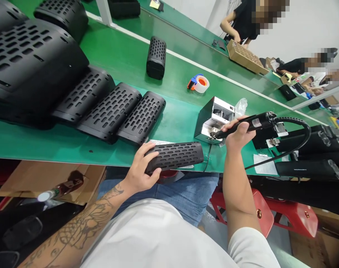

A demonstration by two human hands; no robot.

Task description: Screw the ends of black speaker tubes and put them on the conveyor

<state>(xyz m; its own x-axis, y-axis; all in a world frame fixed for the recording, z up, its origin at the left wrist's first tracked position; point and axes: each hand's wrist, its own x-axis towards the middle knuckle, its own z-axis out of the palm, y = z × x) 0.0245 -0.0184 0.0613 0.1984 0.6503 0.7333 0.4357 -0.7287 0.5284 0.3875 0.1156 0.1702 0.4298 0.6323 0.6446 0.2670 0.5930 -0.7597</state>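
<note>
At the bench's front edge lies a black housing (pixel 177 155) with rows of slots. My left hand (pixel 143 167) grips its left end, fingers over the top and thumb along the near side. My right hand (pixel 239 134) is wrapped round a black electric screwdriver (pixel 260 121), whose cable loops off to the right. The driver's tip meets the front of a small box-shaped machine (pixel 210 119), which looks like a screw feeder; the exact contact is hidden. Left of my left hand, several similar slotted housings (pixel 143 117) lie side by side.
Larger slotted housings (pixel 32 67) crowd the left. Another housing (pixel 156 57) and a tape dispenser (pixel 200 83) are farther back on the green bench (pixel 177 111). Long black units (pixel 306 169) lie at right. Red stools (pixel 292 216) are below. Co-workers sit across the bench.
</note>
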